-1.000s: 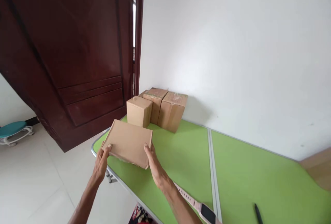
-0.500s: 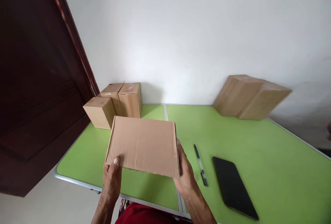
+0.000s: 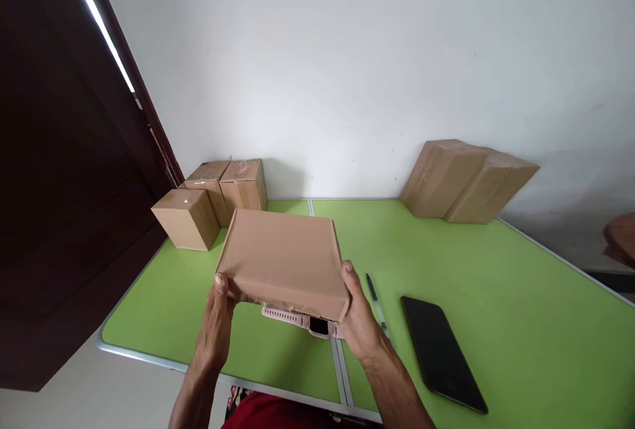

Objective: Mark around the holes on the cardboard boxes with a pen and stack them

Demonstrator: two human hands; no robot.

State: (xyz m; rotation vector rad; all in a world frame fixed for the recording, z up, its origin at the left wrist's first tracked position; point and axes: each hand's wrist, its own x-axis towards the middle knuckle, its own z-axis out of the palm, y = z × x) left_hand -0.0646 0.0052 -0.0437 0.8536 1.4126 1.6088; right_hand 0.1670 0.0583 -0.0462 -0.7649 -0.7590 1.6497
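A flat brown cardboard box [image 3: 282,254] is held up over the green table, tilted so that its top and near side show. My left hand [image 3: 217,316] grips its left near corner, thumb on the near side. On the right end my right hand [image 3: 360,316] is closed, thumb along the edge and the other fingers mostly hidden. Just below the box's near edge shows a smartwatch [image 3: 319,327] with a pale pink strap and dark screen, its strap reaching my right hand. Whether the watch is held, hangs from the box or lies on the table, I cannot tell.
Right of my hands a pen [image 3: 376,300] and a black tablet or large phone [image 3: 443,353] lie on the green table [image 3: 540,323]. Several cardboard boxes [image 3: 186,217] stand at the back left. Two taller boxes [image 3: 469,181] lean near the wall at the back right.
The box has tipped, so its near side now shows. The pink smartwatch has come into sight beneath it. My right thumb has moved up onto the box's right edge.
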